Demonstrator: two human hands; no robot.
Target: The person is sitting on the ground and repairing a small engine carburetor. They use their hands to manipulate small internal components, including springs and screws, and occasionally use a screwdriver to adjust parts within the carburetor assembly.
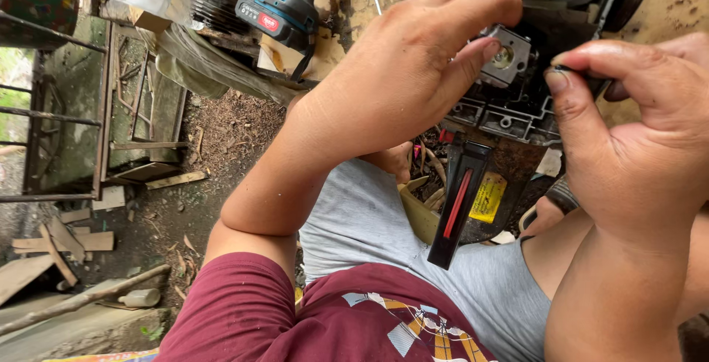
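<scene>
— What is held, and by which hand?

— A small dark slender tool (591, 81) is pinched between thumb and forefinger of the right hand (635, 148); only a short stretch of it is seen, so its tip cannot be made out. Its long axis is laid roughly across the view, pointed toward the square grey metal engine part with a round brass-coloured opening (506, 57).

— And the left hand (413, 66)?

— It is curled loosely over that grey part, thumb tip set just beside the opening. Whether anything is gripped cannot be told (the palm is turned away).

— Where is the part placed?

— On the black ribbed plastic engine housing (509, 114), which is rested on a worn yellowish workbench (665, 11), above the lap.

— What else is seen?

— A blue cordless drill (284, 7) is stood at the bench's edge, well apart from the hands. A black flat bar with a red stripe and a yellow label (465, 199) is leaned lengthwise down toward the grey shorts (443, 258).
</scene>
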